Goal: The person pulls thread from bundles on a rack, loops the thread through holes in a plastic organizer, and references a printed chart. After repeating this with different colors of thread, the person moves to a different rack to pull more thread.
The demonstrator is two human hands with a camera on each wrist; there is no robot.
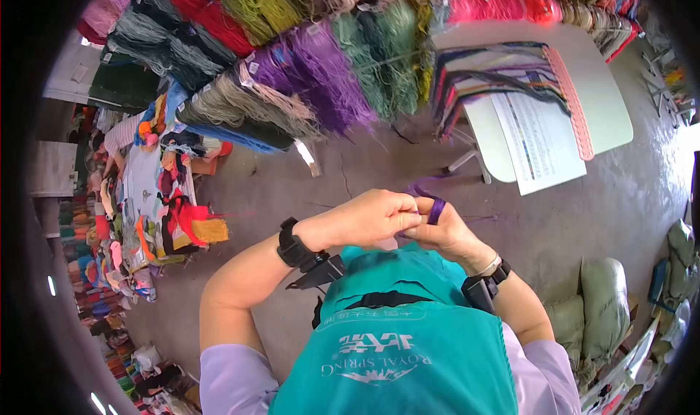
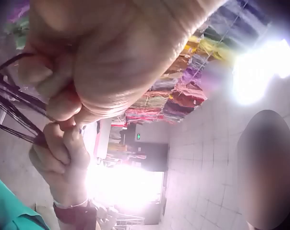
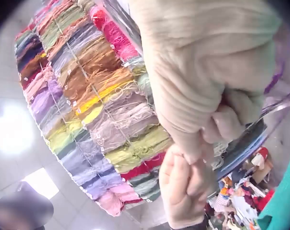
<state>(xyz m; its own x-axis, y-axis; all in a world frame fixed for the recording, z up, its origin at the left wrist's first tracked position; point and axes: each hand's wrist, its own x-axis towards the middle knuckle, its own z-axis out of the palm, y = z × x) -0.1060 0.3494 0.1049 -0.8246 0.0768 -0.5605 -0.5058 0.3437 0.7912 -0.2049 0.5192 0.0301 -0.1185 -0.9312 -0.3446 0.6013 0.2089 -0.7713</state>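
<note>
Both hands meet in front of the chest over purple yarn [image 1: 436,211]. My left hand [image 1: 379,216] pinches the strands between thumb and fingertips. Curled fingers of my right hand [image 1: 442,231] hold the same yarn, a loop of it lying around them. The two sets of fingertips come together in all views. Loose strands [image 2: 15,103] trail from the fingers in the left wrist view, looking dark there. In the right wrist view, purple strands [image 3: 277,79] show beyond the large right hand [image 3: 207,62]; the pinched part is hidden between the fingers.
Racks of coloured yarn skeins [image 1: 306,72] stand ahead. At right is a white table [image 1: 616,116] with a printed sheet [image 1: 543,152] and a pink holder [image 1: 569,101] of dark threads. A cluttered table [image 1: 142,178] is at left; stuffed sacks [image 1: 605,305] lie at lower right.
</note>
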